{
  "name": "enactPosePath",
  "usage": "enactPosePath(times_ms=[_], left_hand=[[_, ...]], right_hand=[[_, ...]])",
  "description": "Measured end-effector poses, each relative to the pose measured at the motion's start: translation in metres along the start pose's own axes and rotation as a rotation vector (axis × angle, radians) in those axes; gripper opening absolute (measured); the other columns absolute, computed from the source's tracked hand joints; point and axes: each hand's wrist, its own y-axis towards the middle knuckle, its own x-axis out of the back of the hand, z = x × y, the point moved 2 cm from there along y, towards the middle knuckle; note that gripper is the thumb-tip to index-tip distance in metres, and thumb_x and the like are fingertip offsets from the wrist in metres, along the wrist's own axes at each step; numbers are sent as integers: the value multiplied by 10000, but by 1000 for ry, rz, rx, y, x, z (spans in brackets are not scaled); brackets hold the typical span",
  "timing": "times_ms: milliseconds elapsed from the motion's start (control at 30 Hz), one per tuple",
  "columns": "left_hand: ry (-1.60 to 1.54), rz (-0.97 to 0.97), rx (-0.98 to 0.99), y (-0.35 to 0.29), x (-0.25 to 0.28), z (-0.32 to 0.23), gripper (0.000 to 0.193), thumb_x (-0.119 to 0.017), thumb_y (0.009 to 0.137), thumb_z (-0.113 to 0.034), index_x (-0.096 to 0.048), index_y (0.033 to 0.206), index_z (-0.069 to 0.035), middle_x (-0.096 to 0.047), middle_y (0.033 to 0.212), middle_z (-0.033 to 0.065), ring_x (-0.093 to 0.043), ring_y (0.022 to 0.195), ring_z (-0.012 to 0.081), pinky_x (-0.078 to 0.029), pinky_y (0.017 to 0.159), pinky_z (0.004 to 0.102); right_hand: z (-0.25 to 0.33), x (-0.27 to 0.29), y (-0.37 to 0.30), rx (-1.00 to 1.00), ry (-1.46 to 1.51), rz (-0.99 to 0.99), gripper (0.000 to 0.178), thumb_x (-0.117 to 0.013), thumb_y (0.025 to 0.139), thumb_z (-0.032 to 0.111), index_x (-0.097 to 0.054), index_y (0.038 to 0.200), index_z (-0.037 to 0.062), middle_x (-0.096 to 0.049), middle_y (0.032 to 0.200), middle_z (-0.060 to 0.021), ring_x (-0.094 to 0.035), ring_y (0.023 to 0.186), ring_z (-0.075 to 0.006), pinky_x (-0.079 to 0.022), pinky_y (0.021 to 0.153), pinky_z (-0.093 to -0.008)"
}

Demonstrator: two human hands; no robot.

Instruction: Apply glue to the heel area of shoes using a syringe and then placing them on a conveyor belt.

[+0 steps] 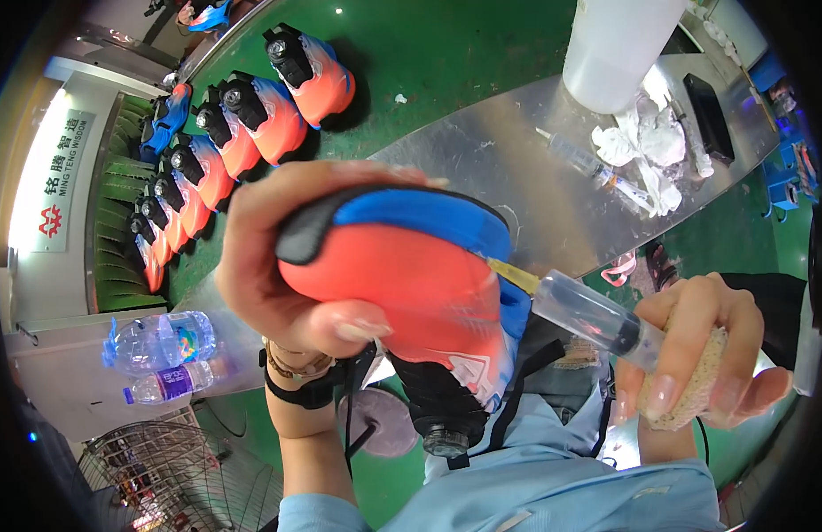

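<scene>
My left hand (256, 253) is wrapped round a coral, blue and black shoe (402, 288), held up in front of me with its black collar and dial pointing down toward my body. The thumb presses on the coral side. At the right, my right hand (708, 341) grips a clear plastic syringe (584, 310) with a dark plunger. Its yellow tip touches or nearly touches the shoe's edge, where coral meets blue. A beige, rough-textured pad (696, 395) is also held in the right hand, against the palm.
Several similar shoes (274, 124) stand in a row on the green surface at the far left. On the metal table (473, 142) are a white container (610, 53), crumpled tissues (655, 137), another syringe (571, 152) and a black object (708, 115). Two bottles (167, 341) are at left.
</scene>
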Motion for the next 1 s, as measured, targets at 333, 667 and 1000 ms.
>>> enactPosePath(times_ms=[333,667,1000], left_hand=[[193,-159,65,0,28,38,739,-487,883,-578,-470,1167,104,-607,1027,242,-643,910,332,-524,812,411],[396,-358,242,-12,56,66,513,-334,1000,-428,-554,1135,16,-564,987,41,-501,905,109,-406,839,267],[558,-617,284,-26,87,95,442,-411,1002,-373,-494,1140,39,-499,1130,66,-452,1051,144,-330,937,271]], right_hand=[[-35,22,-25,-183,-81,-101,462,-459,945,481,-597,921,41,-554,840,-219,-614,604,-329,-563,530,-385],[-35,25,-64,-437,-149,-289,659,-475,905,579,-680,917,-47,-650,890,-196,-642,762,-254,-499,685,-331],[-29,31,-87,-483,-274,-324,642,-439,923,564,-686,886,-27,-649,870,-193,-644,738,-251,-495,648,-330]])
